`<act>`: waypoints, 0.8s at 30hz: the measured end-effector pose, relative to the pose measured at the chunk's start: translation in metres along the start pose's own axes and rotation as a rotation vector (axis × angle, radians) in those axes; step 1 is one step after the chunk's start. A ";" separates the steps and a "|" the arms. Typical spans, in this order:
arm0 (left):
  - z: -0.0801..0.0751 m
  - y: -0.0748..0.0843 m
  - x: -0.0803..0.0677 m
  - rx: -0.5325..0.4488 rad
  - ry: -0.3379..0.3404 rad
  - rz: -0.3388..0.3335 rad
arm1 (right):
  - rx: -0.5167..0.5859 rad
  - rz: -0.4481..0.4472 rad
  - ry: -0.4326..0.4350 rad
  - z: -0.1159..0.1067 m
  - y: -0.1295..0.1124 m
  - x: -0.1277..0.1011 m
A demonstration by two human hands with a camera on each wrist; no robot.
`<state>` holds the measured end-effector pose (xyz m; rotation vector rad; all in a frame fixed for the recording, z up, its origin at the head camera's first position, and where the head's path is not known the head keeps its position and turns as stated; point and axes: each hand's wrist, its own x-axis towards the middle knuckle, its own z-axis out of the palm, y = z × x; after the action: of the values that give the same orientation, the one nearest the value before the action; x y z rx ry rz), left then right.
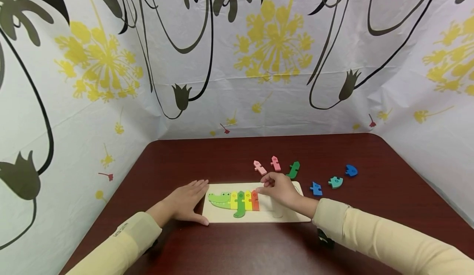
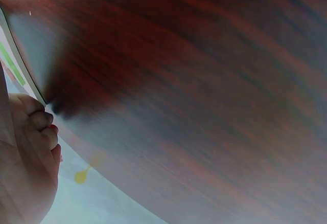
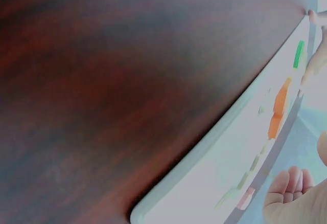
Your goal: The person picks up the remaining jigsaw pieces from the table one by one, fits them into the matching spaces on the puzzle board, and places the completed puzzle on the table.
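Note:
A pale wooden puzzle board (image 1: 266,219) lies on the table with a crocodile's green head piece (image 1: 221,201) at its left end. Beside the head sit two yellow pieces, with a green leg piece (image 1: 240,205) between them, then an orange piece (image 1: 255,201). My left hand (image 1: 187,201) is spread at the board's left edge, its fingers straight and the thumb near the lower corner. Over the board's right half is my right hand (image 1: 282,190), its thumb close to the orange piece. In the right wrist view, its bent fingers (image 3: 292,188) are apart from the thumb, nothing showing between them.
Behind the board lie two pink pieces (image 1: 275,163) and a green leg piece (image 1: 294,170). To its right are a blue piece (image 1: 316,189), a teal piece (image 1: 335,182) and a second blue piece (image 1: 351,171). A patterned cloth (image 1: 274,110) hangs around the dark table (image 1: 207,155).

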<state>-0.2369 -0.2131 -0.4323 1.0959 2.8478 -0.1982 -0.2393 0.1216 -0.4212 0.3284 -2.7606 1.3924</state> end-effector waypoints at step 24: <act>0.000 0.000 0.000 0.015 -0.002 -0.008 | -0.028 -0.043 0.041 -0.013 0.011 0.041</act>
<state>-0.2369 -0.2128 -0.4319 1.0859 2.8540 -0.2212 -0.2821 0.1313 -0.4176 0.3519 -2.7204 1.3350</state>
